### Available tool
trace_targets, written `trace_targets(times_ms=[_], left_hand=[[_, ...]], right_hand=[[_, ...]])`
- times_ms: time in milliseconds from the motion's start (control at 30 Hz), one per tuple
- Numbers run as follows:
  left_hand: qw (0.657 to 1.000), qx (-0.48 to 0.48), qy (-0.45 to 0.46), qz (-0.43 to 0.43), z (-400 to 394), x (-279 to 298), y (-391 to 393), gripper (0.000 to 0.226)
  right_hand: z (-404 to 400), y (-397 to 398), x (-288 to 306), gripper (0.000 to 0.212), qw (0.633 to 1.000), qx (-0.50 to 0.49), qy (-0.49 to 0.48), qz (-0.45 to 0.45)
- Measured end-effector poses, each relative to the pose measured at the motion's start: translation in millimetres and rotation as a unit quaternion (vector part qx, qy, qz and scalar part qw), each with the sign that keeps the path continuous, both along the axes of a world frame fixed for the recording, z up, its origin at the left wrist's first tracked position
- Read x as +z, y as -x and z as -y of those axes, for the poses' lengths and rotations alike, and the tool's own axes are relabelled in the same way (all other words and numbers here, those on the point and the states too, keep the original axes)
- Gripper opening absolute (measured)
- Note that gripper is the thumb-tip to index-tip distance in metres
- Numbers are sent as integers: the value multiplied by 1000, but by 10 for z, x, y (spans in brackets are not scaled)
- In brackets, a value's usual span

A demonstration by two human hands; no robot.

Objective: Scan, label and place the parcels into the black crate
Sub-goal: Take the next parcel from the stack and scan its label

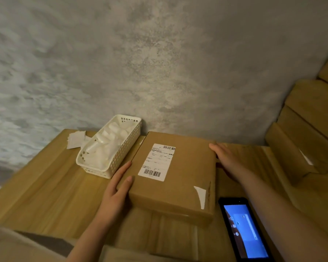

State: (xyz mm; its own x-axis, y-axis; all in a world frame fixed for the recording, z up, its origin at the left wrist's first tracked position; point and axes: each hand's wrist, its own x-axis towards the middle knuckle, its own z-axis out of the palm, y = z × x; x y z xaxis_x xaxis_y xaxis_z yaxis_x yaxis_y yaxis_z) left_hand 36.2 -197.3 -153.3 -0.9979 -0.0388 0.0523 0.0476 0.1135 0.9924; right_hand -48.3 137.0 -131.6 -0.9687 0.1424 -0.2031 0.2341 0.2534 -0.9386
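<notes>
While the black crate lies outside the view, the parcel [173,174] sits mid-table, held from both sides. The left hand [115,191] grips its 8 o'clock corner, thumb on top, fingers along the side. The right hand [228,159] clasps the 2 o'clock edge, its fingertips hidden behind the box. The shipping label [157,162] is too blurred to read. At 5 o'clock a handheld scanner [244,229] is cut off below. At 10 o'clock stands a white basket [110,148], its contents indistinct.
</notes>
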Motion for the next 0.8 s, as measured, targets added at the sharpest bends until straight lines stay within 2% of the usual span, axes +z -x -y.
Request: trace_targets(times_ms=[133, 200, 300, 400, 500, 667, 800], left_hand=[[1000, -16, -6, -2, 64, -48, 53, 40], [999, -35, 6, -9, 81, -89, 76, 47], [999, -44, 18, -15, 129, -195, 115, 60], [998, -62, 10, 0, 206, -325, 168, 65], [996, -69, -48, 37, 245, -411, 230, 63], [996, -63, -49, 28, 215, -369, 243, 62], [994, -72, -79, 19, 198, -355, 259, 63]], right_hand=[[1, 76, -55, 76, 999, 6, -33, 40], [12, 46, -56, 82, 998, -5, -41, 46], [71, -77, -9, 63, 996, -30, -79, 17], [74, -290, 10, 54, 988, -52, -142, -20], [-10, -581, -29, 54, 976, -81, -199, -18], [-116, -1196, -125, 62, 950, -78, -299, 42], [-62, -1588, -191, 60, 946, -105, -300, 69]])
